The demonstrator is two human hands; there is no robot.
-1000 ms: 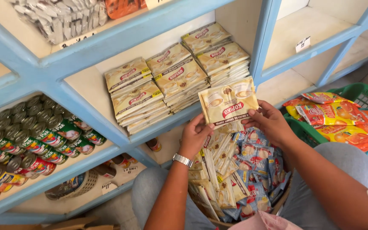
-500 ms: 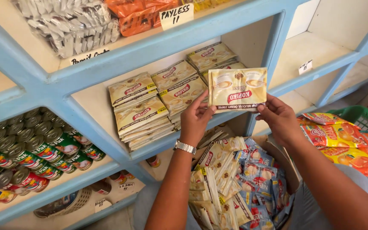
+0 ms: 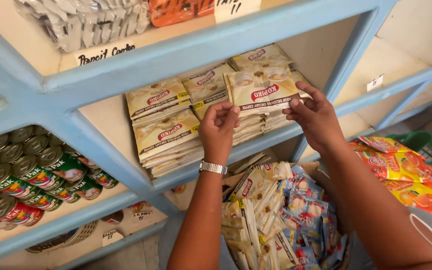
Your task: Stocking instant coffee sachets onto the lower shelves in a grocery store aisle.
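Your left hand (image 3: 219, 126) and right hand (image 3: 315, 116) pinch the lower corners of a beige coffee sachet strip (image 3: 263, 91), holding it flat above matching stacks (image 3: 168, 127) on the blue shelf (image 3: 256, 142), over a sachet-filled basket (image 3: 281, 215).

both hands, left hand (image 3: 219, 131) and right hand (image 3: 315, 116), pinch a flat beige coffee sachet pack (image 3: 263, 90) by its lower corners above stacked beige sachets (image 3: 168, 135) on the pale blue wooden shelf (image 3: 271, 136), green-labelled tin cans (image 3: 31, 170) lower left.
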